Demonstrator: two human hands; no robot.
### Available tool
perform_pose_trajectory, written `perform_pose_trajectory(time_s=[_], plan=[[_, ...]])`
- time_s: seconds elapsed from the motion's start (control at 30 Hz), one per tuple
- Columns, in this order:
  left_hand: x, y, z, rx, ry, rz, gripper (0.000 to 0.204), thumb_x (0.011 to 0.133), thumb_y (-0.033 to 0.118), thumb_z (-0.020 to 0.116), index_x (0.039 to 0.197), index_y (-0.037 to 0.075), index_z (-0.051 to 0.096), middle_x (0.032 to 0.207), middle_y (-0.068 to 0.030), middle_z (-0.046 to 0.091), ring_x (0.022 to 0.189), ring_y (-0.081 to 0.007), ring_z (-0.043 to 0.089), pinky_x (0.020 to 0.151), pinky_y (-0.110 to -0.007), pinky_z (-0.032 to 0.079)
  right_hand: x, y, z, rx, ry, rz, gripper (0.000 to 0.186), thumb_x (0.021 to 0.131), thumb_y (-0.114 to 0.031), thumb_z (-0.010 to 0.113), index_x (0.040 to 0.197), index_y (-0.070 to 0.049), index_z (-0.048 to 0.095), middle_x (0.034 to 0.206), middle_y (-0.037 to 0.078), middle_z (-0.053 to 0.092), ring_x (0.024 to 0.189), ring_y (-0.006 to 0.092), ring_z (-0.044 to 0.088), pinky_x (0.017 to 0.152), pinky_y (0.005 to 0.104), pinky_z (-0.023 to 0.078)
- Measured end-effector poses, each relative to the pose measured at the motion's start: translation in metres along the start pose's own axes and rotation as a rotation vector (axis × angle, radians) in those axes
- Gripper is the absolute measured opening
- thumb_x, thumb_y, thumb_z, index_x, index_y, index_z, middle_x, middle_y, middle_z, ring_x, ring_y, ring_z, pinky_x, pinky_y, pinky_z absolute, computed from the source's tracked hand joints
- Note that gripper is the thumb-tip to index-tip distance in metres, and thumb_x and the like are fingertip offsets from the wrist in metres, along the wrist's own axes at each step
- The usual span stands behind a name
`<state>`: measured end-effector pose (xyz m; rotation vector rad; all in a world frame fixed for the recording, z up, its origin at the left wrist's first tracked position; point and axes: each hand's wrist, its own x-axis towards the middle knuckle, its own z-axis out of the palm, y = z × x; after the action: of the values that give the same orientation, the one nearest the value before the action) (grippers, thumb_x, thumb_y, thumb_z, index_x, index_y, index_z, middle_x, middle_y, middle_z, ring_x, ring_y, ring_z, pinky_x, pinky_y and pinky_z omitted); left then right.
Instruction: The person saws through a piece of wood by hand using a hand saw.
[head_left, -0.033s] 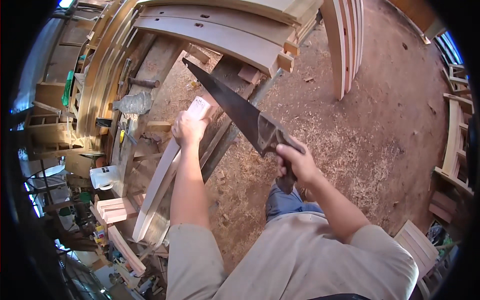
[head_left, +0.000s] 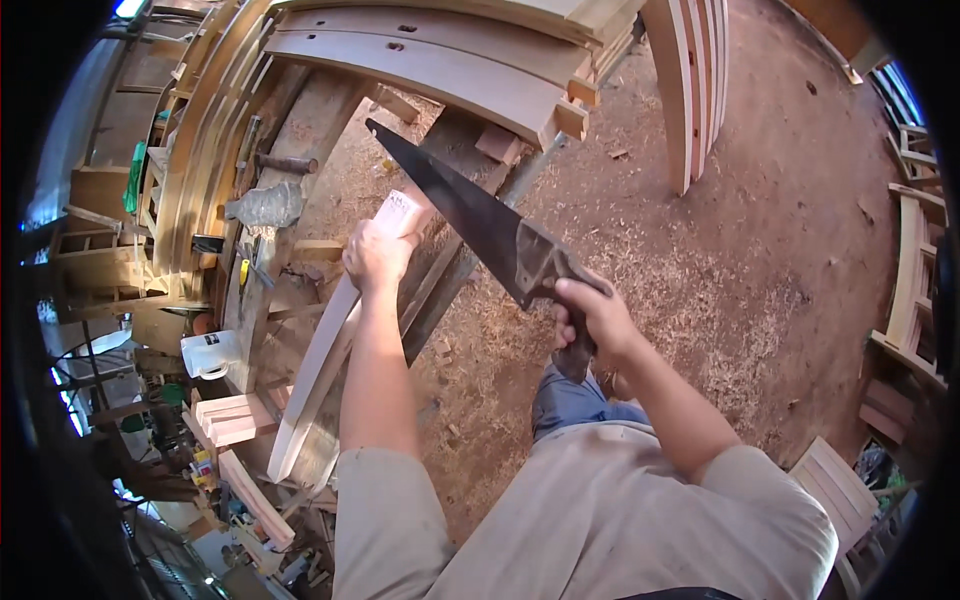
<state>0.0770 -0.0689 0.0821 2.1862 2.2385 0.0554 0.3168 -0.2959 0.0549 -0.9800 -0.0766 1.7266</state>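
Note:
My right hand is closed round the dark handle of a handsaw. The blade slants up and to the left, its tip beyond the end of a pale, slightly curved wooden bar. Fingers of my left hand wrap over that bar just below its far end, which bears dark pencil-like marks. The bar lies lengthwise along the bench on my left. In this view the blade passes to the right of the bar's end; whether they touch I cannot tell.
Long curved boards with slots lie across the far end of the bench. More curved pieces stand beyond on the shaving-strewn floor. Left are a white mug, a plastic bottle and short wood blocks.
The saw and my right hand have shifted very slightly. My left hand stays on the bar.

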Motion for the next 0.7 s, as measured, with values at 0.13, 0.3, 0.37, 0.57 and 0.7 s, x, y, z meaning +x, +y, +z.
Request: perform_pose_trajectory(time_s=[0.13, 0.3, 0.37, 0.57, 0.7], plan=[[-0.002, -0.014, 0.007, 0.01, 0.053, 0.011, 0.069, 0.059, 0.047, 0.095, 0.105, 0.001, 0.073, 0.11, -0.0219, 0.075, 0.107, -0.0412, 0.071, 0.093, -0.05, 0.054, 0.002, -0.002, -0.04, 0.264, -0.001, 0.259, 0.028, 0.101, -0.029, 0.064, 0.113, -0.003, 0.061, 0.073, 0.006, 0.058, 0.054, 0.0167, 0.054, 0.052, 0.0368, 0.05], [-0.001, -0.01, 0.006, 0.021, 0.064, 0.042, 0.069, 0.059, 0.049, 0.095, 0.104, 0.001, 0.073, 0.11, -0.0223, 0.074, 0.107, -0.0415, 0.071, 0.093, -0.05, 0.055, -0.05, -0.021, -0.056, 0.113, 0.104, 0.228, 0.029, 0.099, -0.028, 0.065, 0.109, -0.001, 0.062, 0.071, 0.007, 0.058, 0.051, 0.0163, 0.053, 0.05, 0.0364, 0.051], [-0.001, -0.017, 0.006, 0.032, 0.076, 0.042, 0.069, 0.059, 0.049, 0.094, 0.104, 0.001, 0.073, 0.111, -0.0222, 0.074, 0.108, -0.0414, 0.07, 0.093, -0.05, 0.054, -0.044, -0.029, -0.035, 0.018, 0.073, 0.125, 0.029, 0.099, -0.028, 0.067, 0.107, -0.001, 0.062, 0.069, 0.006, 0.058, 0.05, 0.0155, 0.054, 0.048, 0.0346, 0.05], [-0.001, -0.011, 0.006, 0.034, 0.078, 0.067, 0.065, 0.062, 0.048, 0.092, 0.104, 0.002, 0.073, 0.112, -0.0202, 0.073, 0.108, -0.0415, 0.069, 0.095, -0.05, 0.054, 0.094, -0.035, 0.047, -0.041, -0.009, 0.039, 0.028, 0.098, -0.026, 0.07, 0.112, -0.003, 0.065, 0.072, 0.004, 0.059, 0.052, 0.0149, 0.054, 0.049, 0.0328, 0.049], [0.0, -0.023, 0.012, 0.053, 0.045, 0.079, 0.064, 0.065, 0.05, 0.09, 0.106, 0.003, 0.072, 0.116, -0.0171, 0.071, 0.116, -0.0378, 0.065, 0.102, -0.05, 0.05, 0.067, -0.04, 0.069, -0.66, -0.103, -0.342, 0.057, 0.093, -0.018, 0.072, 0.145, -0.003, 0.057, 0.109, 0.016, 0.075, 0.087, 0.0201, 0.075, 0.079, 0.0355, 0.059]])
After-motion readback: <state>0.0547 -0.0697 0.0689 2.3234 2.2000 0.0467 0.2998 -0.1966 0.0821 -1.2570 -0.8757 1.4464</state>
